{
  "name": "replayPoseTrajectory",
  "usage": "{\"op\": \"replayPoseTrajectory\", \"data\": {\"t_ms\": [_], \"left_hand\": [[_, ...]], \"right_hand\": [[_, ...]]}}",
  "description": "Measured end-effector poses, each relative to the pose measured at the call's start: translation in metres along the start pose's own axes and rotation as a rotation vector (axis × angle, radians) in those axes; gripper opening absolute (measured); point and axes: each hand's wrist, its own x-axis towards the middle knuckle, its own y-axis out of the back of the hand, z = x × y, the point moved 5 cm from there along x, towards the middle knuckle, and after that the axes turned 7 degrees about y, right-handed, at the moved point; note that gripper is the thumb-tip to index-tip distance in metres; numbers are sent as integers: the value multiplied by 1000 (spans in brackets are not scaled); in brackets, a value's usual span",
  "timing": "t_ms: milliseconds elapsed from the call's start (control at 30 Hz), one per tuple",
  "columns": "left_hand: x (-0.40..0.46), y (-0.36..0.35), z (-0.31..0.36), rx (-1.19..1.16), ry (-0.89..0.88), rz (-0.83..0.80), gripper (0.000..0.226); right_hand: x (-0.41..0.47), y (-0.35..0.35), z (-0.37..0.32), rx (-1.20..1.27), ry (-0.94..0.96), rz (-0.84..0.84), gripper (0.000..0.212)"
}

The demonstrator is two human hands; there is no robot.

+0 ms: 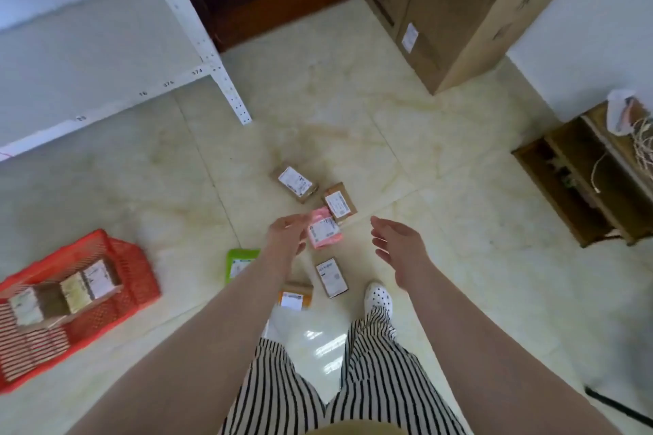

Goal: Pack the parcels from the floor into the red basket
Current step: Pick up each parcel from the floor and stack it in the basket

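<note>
Six parcels lay scattered on the tiled floor (353, 109) in front of the person, and the red basket (134, 265) stood well off to the left with several parcels already in it

The left hand (288, 235) hung over the near edge of the pink parcel (323, 231), fingers loosely bent and holding nothing; whether they touched the wrapper could not be told. The right hand (397, 245) hovered just to the right of it, fingers spread and relaxed, empty too

The pink parcel looked like a soft plastic mailer — probably light, floppy and a little slippery, so it would likely sag if lifted by one corner; a pinch across a long edge, or a scoop from underneath, seemed the safer hold. The green parcel (240, 263), partly hidden by the left forearm, looked like the same sort of bag

The two brown boxes (295, 182) (340, 202) beyond the pink one, the small box (331, 277) near the white shoe (378, 295) and the orange-brown one (295, 297) looked stiff and small — light enough, by the look of them, to be gripped one-handed across the short sides, the paper labels giving better grip than tape
</note>
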Motion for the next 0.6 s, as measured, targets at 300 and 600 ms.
{"op": "replayPoseTrajectory", "data": {"t_ms": [300,600], "left_hand": [[1,-32,-42,-255,67,88,34],[32,18,-103,-283,132,162,40]], "right_hand": [[50,-5,-30,-290,31,-231,26],[72,-25,60,-485,-12,-292,37]]}}
